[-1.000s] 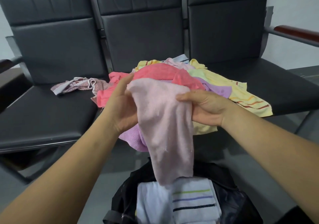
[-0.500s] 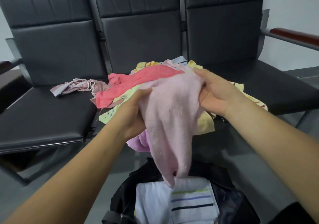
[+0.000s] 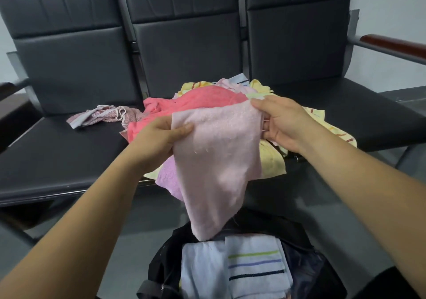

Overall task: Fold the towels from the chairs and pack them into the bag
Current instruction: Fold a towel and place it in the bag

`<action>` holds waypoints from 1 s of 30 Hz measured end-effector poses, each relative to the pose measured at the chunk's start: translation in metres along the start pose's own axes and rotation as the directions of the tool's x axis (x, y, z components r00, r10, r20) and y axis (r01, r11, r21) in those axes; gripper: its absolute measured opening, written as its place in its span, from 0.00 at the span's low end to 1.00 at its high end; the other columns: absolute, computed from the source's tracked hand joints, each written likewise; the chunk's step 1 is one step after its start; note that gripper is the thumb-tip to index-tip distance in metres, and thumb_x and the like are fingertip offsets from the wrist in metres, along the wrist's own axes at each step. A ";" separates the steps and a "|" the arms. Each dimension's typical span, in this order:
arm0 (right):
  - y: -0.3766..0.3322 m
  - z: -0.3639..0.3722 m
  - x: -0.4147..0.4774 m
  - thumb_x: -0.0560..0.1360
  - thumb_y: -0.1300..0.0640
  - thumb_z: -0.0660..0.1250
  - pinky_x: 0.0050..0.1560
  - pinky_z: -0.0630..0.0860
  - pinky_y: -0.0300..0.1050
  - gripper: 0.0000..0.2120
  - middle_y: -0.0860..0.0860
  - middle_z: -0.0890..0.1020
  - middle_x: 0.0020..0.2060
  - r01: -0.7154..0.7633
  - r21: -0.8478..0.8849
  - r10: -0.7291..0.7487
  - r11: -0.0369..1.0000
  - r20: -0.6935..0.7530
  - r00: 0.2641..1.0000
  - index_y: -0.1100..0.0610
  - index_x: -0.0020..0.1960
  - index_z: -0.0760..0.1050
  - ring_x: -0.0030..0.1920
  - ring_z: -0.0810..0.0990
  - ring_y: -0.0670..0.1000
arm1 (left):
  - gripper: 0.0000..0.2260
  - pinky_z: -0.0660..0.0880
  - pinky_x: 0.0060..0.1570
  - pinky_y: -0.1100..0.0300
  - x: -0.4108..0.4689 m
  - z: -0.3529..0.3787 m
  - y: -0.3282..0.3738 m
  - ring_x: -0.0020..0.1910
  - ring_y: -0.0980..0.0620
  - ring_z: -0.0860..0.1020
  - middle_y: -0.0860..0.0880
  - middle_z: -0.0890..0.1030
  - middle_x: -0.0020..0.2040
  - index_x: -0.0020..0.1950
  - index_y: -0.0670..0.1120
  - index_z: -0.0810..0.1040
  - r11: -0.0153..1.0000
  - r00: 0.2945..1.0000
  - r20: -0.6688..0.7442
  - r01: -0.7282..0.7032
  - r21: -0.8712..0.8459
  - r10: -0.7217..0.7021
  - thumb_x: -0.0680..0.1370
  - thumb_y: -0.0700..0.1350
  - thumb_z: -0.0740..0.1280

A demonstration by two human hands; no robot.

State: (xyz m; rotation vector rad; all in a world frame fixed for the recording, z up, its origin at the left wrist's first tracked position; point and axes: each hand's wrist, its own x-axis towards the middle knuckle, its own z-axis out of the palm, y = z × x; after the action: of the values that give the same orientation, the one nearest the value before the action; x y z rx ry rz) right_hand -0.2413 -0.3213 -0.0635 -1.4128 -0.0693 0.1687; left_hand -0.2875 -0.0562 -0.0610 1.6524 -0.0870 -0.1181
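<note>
A pale pink terry towel (image 3: 216, 151) hangs spread between both hands, in the air in front of the middle seat of a row of three black padded chairs (image 3: 184, 52). The left hand (image 3: 156, 139) holds the towel's upper left corner, its fingers (image 3: 178, 130) clamped on the cloth. The right hand (image 3: 283, 123) grips the upper right corner, fingers curled round the edge. From that top edge the towel narrows downward, and its lower end hangs just over the open black fabric bag (image 3: 161, 262) on the floor. Whether it touches what lies inside cannot be told.

Inside the bag lies a folded white towel with green, blue and dark stripes (image 3: 253, 266). Behind the hands, a loose pile sits on the middle seat: a coral-pink towel (image 3: 196, 100) on top, a pale yellow striped towel (image 3: 272, 160) on the right and a lilac towel (image 3: 168, 179) drooping over the seat's front edge. A crumpled pinkish patterned towel (image 3: 101, 115) lies on the left seat, just beside the pile. A wood-topped armrest (image 3: 391, 45) stands at the far right.
</note>
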 end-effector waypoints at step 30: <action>-0.016 0.004 -0.005 0.79 0.67 0.69 0.57 0.82 0.49 0.16 0.61 0.84 0.61 0.008 0.284 -0.032 0.959 0.081 0.996 0.69 0.65 0.77 0.61 0.84 0.56 | 0.10 0.80 0.50 0.61 0.000 -0.002 0.010 0.53 0.51 0.85 0.47 0.87 0.51 0.58 0.44 0.82 0.960 0.959 -0.122 -0.265 -0.085 0.254 0.82 0.35 0.64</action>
State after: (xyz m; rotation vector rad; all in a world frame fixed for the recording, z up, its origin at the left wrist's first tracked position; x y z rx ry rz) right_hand -0.2453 -0.3200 -0.0470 -1.1176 -0.1244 0.2132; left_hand -0.2868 -0.0556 -0.0509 1.5288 -0.2105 0.1666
